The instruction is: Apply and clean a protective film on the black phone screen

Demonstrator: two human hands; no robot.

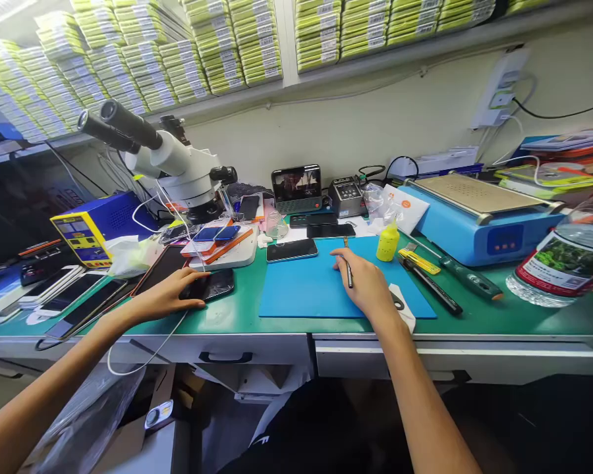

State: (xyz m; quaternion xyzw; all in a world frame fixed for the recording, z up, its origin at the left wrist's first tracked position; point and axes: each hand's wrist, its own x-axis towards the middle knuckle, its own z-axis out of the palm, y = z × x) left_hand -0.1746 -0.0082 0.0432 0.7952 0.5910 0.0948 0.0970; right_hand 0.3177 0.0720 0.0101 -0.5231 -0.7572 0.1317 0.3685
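At the left of the bench, my left hand (175,293) is closed over the left end of a black smartphone (220,284), which lies flat with a dark screen. Its thumb runs along the near edge. A white cable (170,336) hangs down close by. Above the blue mat (296,289), my right hand (363,276) grips a slim black pen-like tool (349,274) with a brass-coloured upper end. Another phone (292,250) rests across the mat's far left edge. Under my right wrist is a white piece with a dark oval (406,313), partly hidden.
A microscope (178,164) and a blue-yellow power supply (99,227) stand back left. On the right are a yellow bottle (388,243), a black knife-like tool (432,286), a green-handled screwdriver (469,279), a blue heating plate machine (489,227) and a large water bottle (563,263).
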